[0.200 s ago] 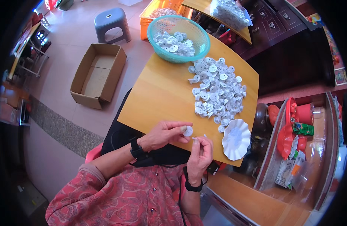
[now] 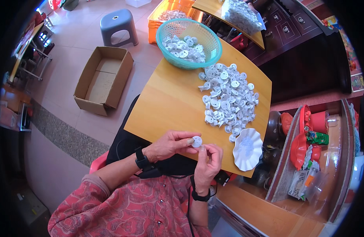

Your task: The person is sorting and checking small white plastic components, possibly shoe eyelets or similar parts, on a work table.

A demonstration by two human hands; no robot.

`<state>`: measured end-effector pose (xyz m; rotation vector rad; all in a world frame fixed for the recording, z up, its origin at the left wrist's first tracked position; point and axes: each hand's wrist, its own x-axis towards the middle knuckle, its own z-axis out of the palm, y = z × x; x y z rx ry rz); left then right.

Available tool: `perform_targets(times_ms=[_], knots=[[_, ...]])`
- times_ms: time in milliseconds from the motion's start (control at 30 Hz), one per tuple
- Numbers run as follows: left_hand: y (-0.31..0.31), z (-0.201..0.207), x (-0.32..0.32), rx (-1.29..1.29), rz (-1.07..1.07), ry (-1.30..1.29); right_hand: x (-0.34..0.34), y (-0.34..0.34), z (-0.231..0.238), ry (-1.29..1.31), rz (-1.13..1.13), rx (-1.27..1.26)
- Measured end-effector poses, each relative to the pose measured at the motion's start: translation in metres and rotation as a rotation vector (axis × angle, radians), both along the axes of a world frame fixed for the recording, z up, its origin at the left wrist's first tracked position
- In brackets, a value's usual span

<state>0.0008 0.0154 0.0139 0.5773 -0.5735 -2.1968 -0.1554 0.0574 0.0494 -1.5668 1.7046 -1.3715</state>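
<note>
My left hand (image 2: 170, 144) pinches a round white plastic piece (image 2: 196, 141) between thumb and fingers, over the table's near edge. My right hand (image 2: 208, 161) is closed, its thumb and fingertips pressed together at the piece's lower right edge. Whatever those fingertips hold is too small or hidden to make out. Beyond my hands lies a heap of similar white plastic pieces (image 2: 229, 96) on the wooden table (image 2: 166, 102). A white dish with a wavy rim (image 2: 245, 161) stands right of my hands, with small translucent bits in it.
A turquoise basket (image 2: 209, 57) with more white pieces stands at the table's far edge. On the floor to the left are an open cardboard box (image 2: 81, 93) and a grey-blue stool (image 2: 117, 24). An orange crate (image 2: 153, 29) sits behind; a cluttered shelf (image 2: 282, 170) is at right.
My right hand has moved left and slightly up, so its fingertips now meet the round piece. A small pale bit showed at its fingertips before. My left hand has barely shifted.
</note>
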Motion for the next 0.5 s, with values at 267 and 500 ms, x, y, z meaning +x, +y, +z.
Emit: perform_targets(times_ms=[267, 500], knots=[[0.001, 0.000, 0.002, -0.104, -0.015, -0.016, 0.001, 0.007, 0.013, 0.126, -0.001, 0.092], [-0.001, 0.003, 0.007, -0.074, -0.029, -0.024, 0.002, 0.003, 0.009, 0.080, -0.007, 0.029]])
